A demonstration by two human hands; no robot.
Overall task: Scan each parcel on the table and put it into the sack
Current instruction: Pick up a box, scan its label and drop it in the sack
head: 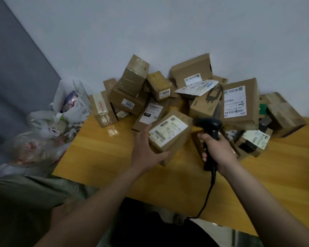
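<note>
Holding the labelled parcel point(169, 134) from its left side, the left hand point(146, 150) has its fingers laid along the far edge and its thumb curled under the near bottom corner, so the box sits tilted with its white shipping label turned up. Just right of that parcel the right hand point(218, 148) is wrapped round the grip of a black handheld scanner point(210, 129), whose head points at the label and whose cable trails off the near edge of the wooden counter point(100, 157).

Judging by how one hand props it, this parcel is probably light. It is a plain corrugated cardboard box, stiff at the edges and corners, with a matt, slightly rough skin that should not slip; the label is smoother paper. Opposite faces or a bottom corner look like the sound places to take hold, keeping fingers off the barcode.

Behind the parcel, against the wall, lies the heap of other parcels point(185, 97): brown cartons of mixed sizes, some wrapped in glossy tape, one with a loose paper sheet lying across it. Left of the parcel, beyond the counter's left end, stands the sack point(34, 145), pale, thin and crumpled, soft-sided, with shapes already inside it that I cannot identify. Its limp mouth may need holding apart when the box goes in.
</note>
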